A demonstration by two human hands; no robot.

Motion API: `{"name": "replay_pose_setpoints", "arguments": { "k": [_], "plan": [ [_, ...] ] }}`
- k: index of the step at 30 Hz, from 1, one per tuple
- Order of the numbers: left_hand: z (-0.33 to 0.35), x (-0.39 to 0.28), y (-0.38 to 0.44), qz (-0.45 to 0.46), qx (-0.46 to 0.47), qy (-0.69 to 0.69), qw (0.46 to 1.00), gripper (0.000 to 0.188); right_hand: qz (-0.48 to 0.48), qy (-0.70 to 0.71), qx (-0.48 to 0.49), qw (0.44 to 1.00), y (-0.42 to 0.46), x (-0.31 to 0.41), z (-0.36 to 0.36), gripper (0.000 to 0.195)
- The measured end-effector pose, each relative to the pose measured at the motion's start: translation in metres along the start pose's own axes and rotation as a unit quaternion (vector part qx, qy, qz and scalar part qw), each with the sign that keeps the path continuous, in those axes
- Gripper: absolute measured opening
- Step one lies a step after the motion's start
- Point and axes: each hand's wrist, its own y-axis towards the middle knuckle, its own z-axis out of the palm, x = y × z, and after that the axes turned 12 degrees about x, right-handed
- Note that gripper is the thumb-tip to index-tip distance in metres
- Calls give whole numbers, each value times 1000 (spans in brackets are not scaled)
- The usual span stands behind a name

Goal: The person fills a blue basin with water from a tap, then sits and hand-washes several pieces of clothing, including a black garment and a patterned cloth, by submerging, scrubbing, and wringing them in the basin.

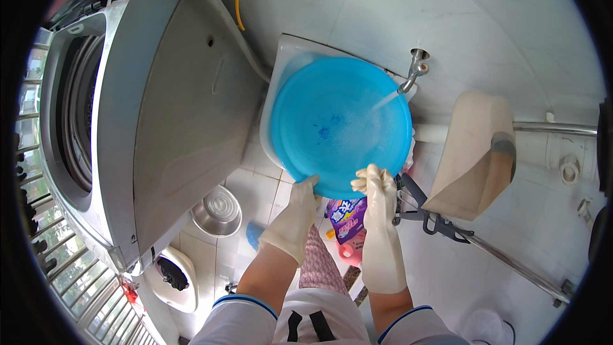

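A large blue plastic basin [299,91] rests on a white sink [290,50]. Water runs into it from a metal tap [415,69] on the wall. Foamy water and some dark blue specks show at the bottom. Both my hands wear cream rubber gloves. My left hand [297,208] grips the basin's near rim, thumb over the edge and fingers partly hidden below. Over the near right rim is my right hand [378,194], its fingers curled in; whether it pinches anything is hidden.
To the left stands a front-loading washing machine [177,120]. A steel bowl [218,211] sits on the tiled floor. Below the basin are a purple detergent bag [347,223] and a pink bottle [353,249]. At right, a beige pouch-like thing [464,153] hangs by a metal rail [517,268].
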Motion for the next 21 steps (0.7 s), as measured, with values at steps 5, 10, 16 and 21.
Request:
{"name": "replay_pose_setpoints", "arguments": {
  "k": [5, 10, 16, 21],
  "plan": [
    [-67, 41, 59, 191, 63, 336, 920, 25, -142, -2, -30, 989, 47, 45, 35, 32],
    [-18, 7, -4, 258, 35, 617, 743, 24, -239, 13, -120, 963, 94, 91, 38, 30],
    [-33, 19, 16, 300, 66, 523, 795, 30, -280, 59, -147, 947, 127, 123, 42, 26],
    [-51, 45, 48, 364, 120, 301, 873, 31, -294, 61, -126, 945, 136, 127, 47, 25]
  ]
}}
